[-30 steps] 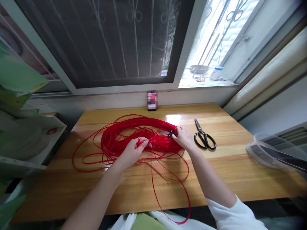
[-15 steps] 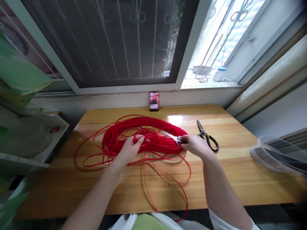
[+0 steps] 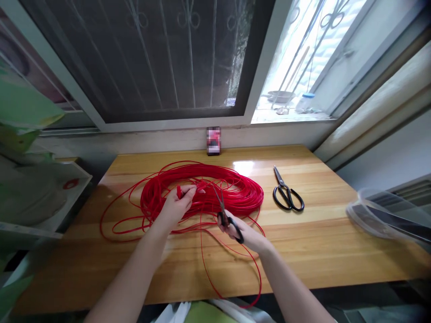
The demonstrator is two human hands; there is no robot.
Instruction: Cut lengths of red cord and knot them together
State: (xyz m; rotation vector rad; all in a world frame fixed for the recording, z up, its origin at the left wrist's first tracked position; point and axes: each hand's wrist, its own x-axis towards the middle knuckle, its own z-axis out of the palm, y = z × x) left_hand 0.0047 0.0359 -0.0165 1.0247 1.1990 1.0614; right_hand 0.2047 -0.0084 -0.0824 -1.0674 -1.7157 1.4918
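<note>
On a glossy wooden table [image 3: 336, 242] under a barred window [image 3: 168, 58], the left hand [image 3: 177, 206] pinches a strand of the red cord [image 3: 242, 195] coiled mid-table; the right hand [image 3: 247, 233] grips small scissors [image 3: 222, 208]; larger scissors [image 3: 286, 195] lie apart

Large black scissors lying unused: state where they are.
Head view: the large black scissors lie on the wooden table, just right of the red cord coil.

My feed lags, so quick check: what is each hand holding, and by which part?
Left hand pinches a folded bit of red cord above the coil; right hand grips small scissors by their black handles.
</note>
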